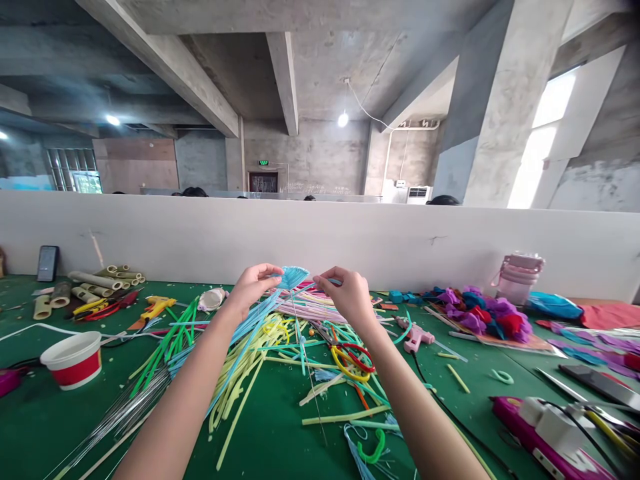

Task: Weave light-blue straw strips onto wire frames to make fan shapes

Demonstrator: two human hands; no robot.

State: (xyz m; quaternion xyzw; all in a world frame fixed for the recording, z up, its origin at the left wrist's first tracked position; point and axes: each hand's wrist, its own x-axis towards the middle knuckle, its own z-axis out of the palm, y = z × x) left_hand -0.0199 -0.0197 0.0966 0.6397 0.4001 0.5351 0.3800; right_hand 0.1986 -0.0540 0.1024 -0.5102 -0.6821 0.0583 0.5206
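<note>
Near the far side of the green table, my left hand (255, 287) pinches a small light-blue fan-shaped piece (294, 276) by its left edge. A thin wire seems to hang down below the piece. Opposite it, the fingertips of my right hand (347, 288) are closed on the end of a narrow light-blue strip (303, 289) that runs toward the fan. Under both hands lie piled fuzzy stems: light-blue ones, yellow ones (235, 387), pink ones (315, 308) and green ones (183, 333). Scissors (353, 360) with red and yellow handles rest by my right forearm.
At left stand a white-and-red paper cup (73, 360), bamboo pieces (103, 283), a yellow glue gun (157, 308) and a phone (47, 263). To the right are a pink glue gun (417, 335), coloured petals (480, 313), a pink bottle (520, 277) and a power strip (550, 433). A white partition (330, 233) closes the back.
</note>
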